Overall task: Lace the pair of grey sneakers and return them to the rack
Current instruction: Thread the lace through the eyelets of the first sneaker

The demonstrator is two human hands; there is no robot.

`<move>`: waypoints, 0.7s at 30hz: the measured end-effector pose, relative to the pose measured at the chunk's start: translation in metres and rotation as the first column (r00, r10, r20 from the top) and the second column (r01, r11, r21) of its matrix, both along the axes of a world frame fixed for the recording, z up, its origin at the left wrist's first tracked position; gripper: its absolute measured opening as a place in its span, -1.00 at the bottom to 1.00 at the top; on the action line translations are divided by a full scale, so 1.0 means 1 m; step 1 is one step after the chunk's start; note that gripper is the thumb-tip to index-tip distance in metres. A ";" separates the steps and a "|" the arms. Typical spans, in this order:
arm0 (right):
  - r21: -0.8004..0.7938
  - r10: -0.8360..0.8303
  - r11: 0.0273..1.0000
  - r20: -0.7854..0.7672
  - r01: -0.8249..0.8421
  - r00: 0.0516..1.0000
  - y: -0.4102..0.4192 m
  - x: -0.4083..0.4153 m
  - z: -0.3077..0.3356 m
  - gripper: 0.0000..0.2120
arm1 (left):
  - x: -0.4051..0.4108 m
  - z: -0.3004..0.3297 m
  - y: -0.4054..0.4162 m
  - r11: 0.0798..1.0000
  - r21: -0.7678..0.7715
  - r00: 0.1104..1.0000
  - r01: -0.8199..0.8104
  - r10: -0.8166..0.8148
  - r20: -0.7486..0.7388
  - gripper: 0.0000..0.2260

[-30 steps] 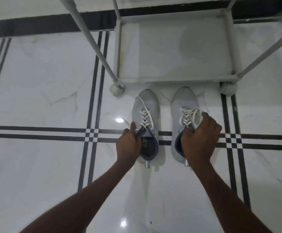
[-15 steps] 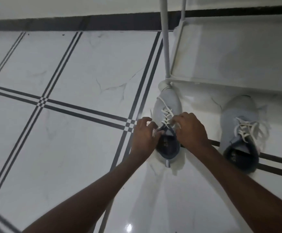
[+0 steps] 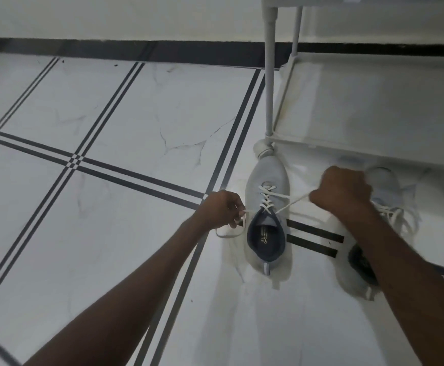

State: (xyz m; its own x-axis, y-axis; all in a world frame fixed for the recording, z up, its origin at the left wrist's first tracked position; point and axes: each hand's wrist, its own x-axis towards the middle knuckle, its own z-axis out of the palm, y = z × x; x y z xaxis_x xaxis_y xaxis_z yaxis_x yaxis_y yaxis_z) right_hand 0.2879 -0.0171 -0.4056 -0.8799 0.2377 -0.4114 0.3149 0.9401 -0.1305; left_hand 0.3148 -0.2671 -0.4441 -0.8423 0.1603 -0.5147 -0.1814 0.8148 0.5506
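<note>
Two grey sneakers stand on the floor with toes toward the rack. The left sneaker (image 3: 267, 180) has white laces (image 3: 268, 198) crossed up its front and a dark blue lining. My left hand (image 3: 222, 208) pinches one lace end to the shoe's left, with slack looping on the floor below it. My right hand (image 3: 343, 192) grips the other lace end, stretched taut to the shoe's right. The right sneaker (image 3: 390, 207) lies behind my right hand and forearm, largely hidden, its laces loose.
The white rack's bottom shelf (image 3: 374, 107) sits just beyond the shoes, with its front post (image 3: 269, 75) and caster (image 3: 263, 150) touching the left sneaker's toe. White marble floor with black stripes (image 3: 96, 167) spreads to the left. A black skirting strip runs along the wall.
Both hands went from holding one sneaker each to the left sneaker, then pulled apart, drawing its lace ends out to either side. The view shifted left.
</note>
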 end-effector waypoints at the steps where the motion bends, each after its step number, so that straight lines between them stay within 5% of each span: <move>1: -0.017 -0.046 0.999 0.053 0.047 0.998 0.008 -0.002 0.003 -0.75 | -0.002 0.001 -0.001 1.000 -0.019 1.000 0.009 -0.008 0.004 -0.95; 5: -0.062 0.017 0.998 0.196 -0.005 0.980 0.022 0.011 -0.001 -0.80 | -0.002 -0.003 -0.001 0.995 -0.066 0.996 0.076 -0.078 -0.039 -0.92; 11: -0.334 0.183 0.913 -0.177 -0.234 0.967 -0.024 0.042 -0.036 -0.80 | 0.002 -0.008 0.029 0.998 0.056 0.982 -0.013 0.023 -0.189 -0.92; 15: -0.415 0.126 0.888 -0.201 -0.201 0.971 -0.036 0.047 -0.049 -0.91 | 0.002 -0.013 0.032 0.999 -0.024 0.964 0.036 -0.041 -0.261 -0.90; 21: -0.428 -0.020 0.900 -0.230 -0.083 0.973 -0.029 0.048 -0.057 -0.80 | 0.014 -0.024 0.028 0.948 -0.256 0.887 0.187 -0.275 -0.371 -0.76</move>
